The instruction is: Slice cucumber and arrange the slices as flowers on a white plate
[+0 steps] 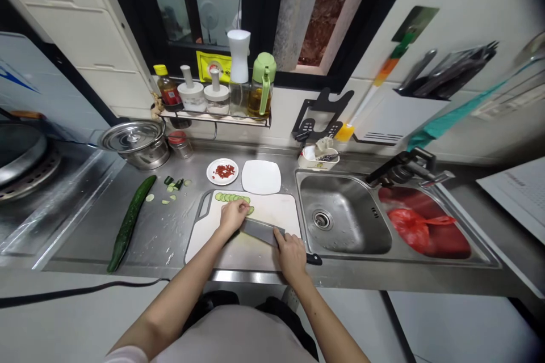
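Observation:
My right hand (290,253) is closed around the black handle of a cleaver (260,230), whose blade lies across a white cutting board (276,210). My left hand (232,216) has its fingers curled down on a cucumber piece next to the blade; the piece is mostly hidden under the hand. A row of cucumber slices (232,197) lies on the board just beyond my left hand.
A whole cucumber (130,221) and cut cucumber ends (174,185) lie on the steel counter to the left. A small plate of chopped red chilli (222,171) and an empty white plate (261,176) sit behind the board. The sink (340,238) is right, a lidded pot (135,143) back left.

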The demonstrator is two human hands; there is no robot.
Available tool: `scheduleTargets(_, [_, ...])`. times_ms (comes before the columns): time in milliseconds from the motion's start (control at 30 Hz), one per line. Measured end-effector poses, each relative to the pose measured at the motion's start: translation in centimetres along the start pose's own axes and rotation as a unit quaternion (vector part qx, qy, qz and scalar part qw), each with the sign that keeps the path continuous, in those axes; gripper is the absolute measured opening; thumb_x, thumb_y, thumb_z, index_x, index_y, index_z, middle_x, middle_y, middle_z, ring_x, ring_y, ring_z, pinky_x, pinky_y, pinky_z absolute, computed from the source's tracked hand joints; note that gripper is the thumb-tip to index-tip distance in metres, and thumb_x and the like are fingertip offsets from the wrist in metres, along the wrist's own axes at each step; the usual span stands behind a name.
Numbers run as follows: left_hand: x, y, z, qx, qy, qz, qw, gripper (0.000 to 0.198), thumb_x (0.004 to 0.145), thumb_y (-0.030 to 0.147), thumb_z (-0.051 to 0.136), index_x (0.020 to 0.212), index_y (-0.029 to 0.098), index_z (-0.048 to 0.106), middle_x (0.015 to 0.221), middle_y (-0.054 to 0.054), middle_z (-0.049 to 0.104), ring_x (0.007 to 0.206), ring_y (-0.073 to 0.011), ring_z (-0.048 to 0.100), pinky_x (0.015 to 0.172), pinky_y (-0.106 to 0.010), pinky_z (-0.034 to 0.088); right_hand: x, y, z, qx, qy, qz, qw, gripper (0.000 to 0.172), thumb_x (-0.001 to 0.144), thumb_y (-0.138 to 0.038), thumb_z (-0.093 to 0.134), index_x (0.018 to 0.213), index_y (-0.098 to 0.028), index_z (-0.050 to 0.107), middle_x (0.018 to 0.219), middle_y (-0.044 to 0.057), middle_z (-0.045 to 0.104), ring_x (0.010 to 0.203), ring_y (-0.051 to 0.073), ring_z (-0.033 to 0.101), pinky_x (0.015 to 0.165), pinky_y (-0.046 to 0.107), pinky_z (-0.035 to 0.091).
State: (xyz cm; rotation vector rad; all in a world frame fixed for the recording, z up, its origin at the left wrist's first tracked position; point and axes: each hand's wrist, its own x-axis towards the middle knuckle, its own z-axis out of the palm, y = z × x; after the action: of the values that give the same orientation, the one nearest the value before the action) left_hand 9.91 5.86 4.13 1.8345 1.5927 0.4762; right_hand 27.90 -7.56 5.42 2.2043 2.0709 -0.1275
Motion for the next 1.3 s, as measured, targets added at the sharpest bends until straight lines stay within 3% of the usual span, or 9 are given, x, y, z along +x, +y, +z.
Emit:
scheduleTargets(67, [1.4, 0.0, 0.2, 0.005, 0.013, -0.029, 0.999, 0.013, 0.081, 0.025, 0.06, 0.089, 0.023, 0.07, 0.085, 0.0, 0.072, 0.083, -0.017, 0.064, 0.082, -0.03, 0.041, -0.2, 0.4, 0.0, -0.002, -0.01, 0.016, 1.0, 0.046, 0.09, -0.017, 0.051, 0.135, -0.025, 0.054, 0.094, 0.008, 0.066, 0.093, 0.022, 0.057, 0.081, 0.032, 0.033])
scheduleTargets(233, [4.0, -0.1, 0.9, 0.058, 0.001, -0.027, 0.998, 0.013, 0.083, 0.024, 0.058, 0.088, 0.023, 0.07, 0.088, -0.002, 0.072, 0.087, -0.0196, 0.063, 0.084, -0.032, 0.039, -0.5, 1.3, 0.1, 0.003, -0.025, 0.046, 0.999, 0.049, 0.088, -0.018, 0.053, 0.136, -0.027, 0.053, 0.098, 0.007, 0.067, 0.096, 0.022, 0.058, 0.083, 0.031, 0.034])
scheduleTargets(533, [4.4, 0.1, 1.5, 0.145, 0.029, 0.014, 0.989, 0.018, 0.087, 0.029, 0.054, 0.086, 0.021, 0.07, 0.099, -0.009, 0.068, 0.104, -0.0267, 0.056, 0.091, -0.039, 0.037, -0.5, 1.8, 0.5, 0.028, -0.013, 0.064, 0.997, 0.047, 0.087, -0.019, 0.054, 0.133, -0.026, 0.056, 0.1, 0.007, 0.069, 0.094, 0.021, 0.06, 0.084, 0.03, 0.036])
scheduleTargets(667, [2.5, -0.6, 0.3, 0.086, 0.043, 0.007, 0.995, 0.021, 0.088, 0.035, 0.053, 0.092, 0.023, 0.071, 0.1, -0.007, 0.067, 0.101, -0.0247, 0.057, 0.091, -0.038, 0.04, -0.1, 1.9, 0.6, 0.04, -0.014, 0.073, 0.996, 0.045, 0.087, -0.021, 0.054, 0.131, -0.025, 0.058, 0.097, 0.007, 0.069, 0.093, 0.02, 0.061, 0.084, 0.029, 0.038])
scheduleTargets(767, [-0.9, -1.9, -0.9, 0.049, 0.032, 0.016, 0.998, 0.021, 0.087, 0.036, 0.056, 0.097, 0.023, 0.069, 0.102, -0.006, 0.067, 0.099, -0.0218, 0.059, 0.09, -0.035, 0.042, 0.2, 1.9, 0.8, 0.06, -0.019, 0.083, 0.995, 0.044, 0.087, -0.021, 0.053, 0.131, -0.024, 0.059, 0.097, 0.007, 0.07, 0.092, 0.019, 0.062, 0.083, 0.028, 0.039])
scheduleTargets(900, [-6.0, -3.8, -2.0, 0.082, 0.003, 0.01, 0.997, 0.036, 0.079, 0.043, 0.064, 0.111, 0.027, 0.065, 0.11, -0.006, 0.065, 0.106, -0.0251, 0.057, 0.09, -0.037, 0.042, 0.7, 2.0, 1.0, 0.103, -0.009, 0.095, 0.99, 0.042, 0.089, -0.024, 0.05, 0.129, -0.025, 0.061, 0.099, 0.006, 0.071, 0.091, 0.019, 0.064, 0.082, 0.028, 0.041])
scheduleTargets(1000, [-8.3, -4.6, -2.2, 0.119, -0.019, -0.019, 0.993, 0.046, 0.073, 0.036, 0.069, 0.117, 0.029, 0.061, 0.112, -0.006, 0.064, 0.109, -0.0269, 0.056, 0.092, -0.038, 0.04, 1.0, 1.8, 1.2, 0.132, 0.004, 0.102, 0.986, 0.039, 0.091, -0.027, 0.047, 0.127, -0.025, 0.063, 0.102, 0.006, 0.072, 0.092, 0.019, 0.065, 0.083, 0.028, 0.042])
scheduleTargets(1167, [-8.5, -5.5, -1.9, 0.08, -0.026, -0.033, 0.996, 0.044, 0.072, 0.022, 0.064, 0.116, 0.025, 0.061, 0.109, -0.006, 0.066, 0.105, -0.0233, 0.06, 0.09, -0.033, 0.042, 1.3, 1.2, 0.9, 0.173, 0.006, 0.11, 0.979, 0.04, 0.095, -0.037, 0.041, 0.125, -0.025, 0.065, 0.102, 0.007, 0.073, 0.093, 0.021, 0.066, 0.08, 0.028, 0.044])
scheduleTargets(1300, [-6.7, -6.9, -3.4, 0.042, 0.037, -0.076, 0.996, 0.045, 0.071, 0.027, 0.067, 0.116, 0.024, 0.061, 0.112, -0.006, 0.067, 0.103, -0.0228, 0.061, 0.086, -0.031, 0.045, 1.2, 1.2, 0.1, 0.194, -0.001, 0.122, 0.974, 0.043, 0.096, -0.042, 0.038, 0.125, -0.026, 0.065, 0.102, 0.007, 0.073, 0.093, 0.022, 0.067, 0.078, 0.028, 0.045])
